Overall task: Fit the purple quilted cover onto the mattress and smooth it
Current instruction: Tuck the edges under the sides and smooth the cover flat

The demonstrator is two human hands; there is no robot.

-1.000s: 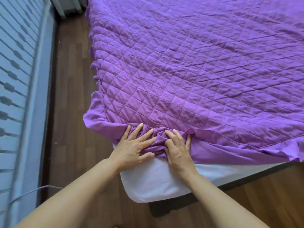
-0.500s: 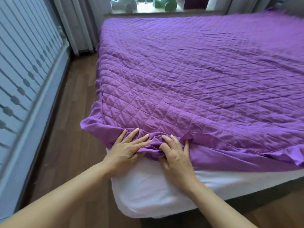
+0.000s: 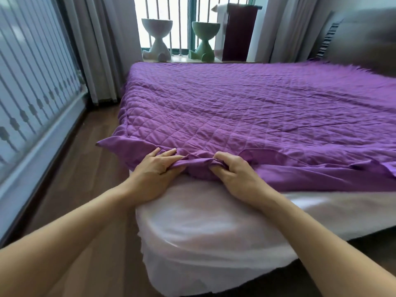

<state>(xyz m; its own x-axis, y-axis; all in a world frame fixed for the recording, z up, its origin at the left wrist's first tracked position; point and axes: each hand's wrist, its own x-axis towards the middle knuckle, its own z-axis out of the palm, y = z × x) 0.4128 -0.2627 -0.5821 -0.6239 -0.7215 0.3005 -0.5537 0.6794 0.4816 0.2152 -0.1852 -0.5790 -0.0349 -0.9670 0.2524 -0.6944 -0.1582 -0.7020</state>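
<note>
The purple quilted cover [image 3: 246, 108] lies spread over the top of the white mattress [image 3: 203, 228]. Its plain purple skirt is bunched at the near corner, and the white corner below it is bare. My left hand [image 3: 154, 170] pinches the bunched skirt edge between thumb and fingers. Just to its right, my right hand [image 3: 233, 172] has its fingers curled round the same gathered fabric. The two hands are a short gap apart at the corner.
Wood floor [image 3: 85, 159] runs along the bed's left side beside a patterned glass panel [image 3: 32, 86]. Grey curtains [image 3: 100, 43] hang at the far left. A white stool [image 3: 157, 39] and a green stool [image 3: 204, 41] stand by the window. A grey headboard [image 3: 364, 39] is at right.
My fingers have curled from lying flat on the bunched skirt to gripping it. The view has tilted up, so the window and stools now show.
</note>
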